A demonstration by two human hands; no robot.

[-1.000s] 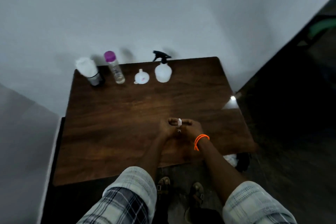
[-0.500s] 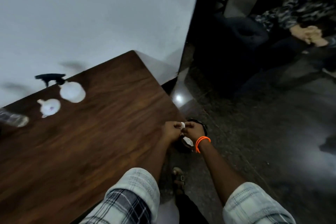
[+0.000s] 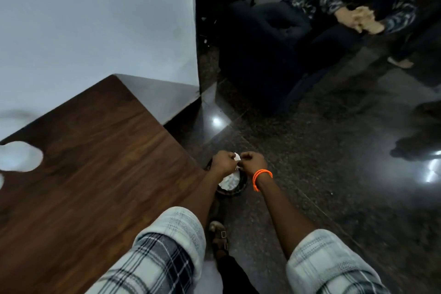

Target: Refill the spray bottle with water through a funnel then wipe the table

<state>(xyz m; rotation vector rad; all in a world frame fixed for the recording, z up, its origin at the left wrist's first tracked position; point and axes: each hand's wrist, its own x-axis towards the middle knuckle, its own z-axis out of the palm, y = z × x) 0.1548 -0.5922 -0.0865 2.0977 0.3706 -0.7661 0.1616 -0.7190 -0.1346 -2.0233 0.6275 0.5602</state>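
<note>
The spray bottle (image 3: 18, 156) is a white blur cut off at nine o'clock on the table (image 3: 95, 174). Open floor (image 3: 310, 174) lies past the table's right edge, where left hand (image 3: 224, 162) and right hand (image 3: 254, 162) pinch a white scrap (image 3: 237, 156) over a dark bin (image 3: 232, 185).

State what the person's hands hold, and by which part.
A small white scrap, pinched at its edges between left hand and right hand above the dark bin.
</note>
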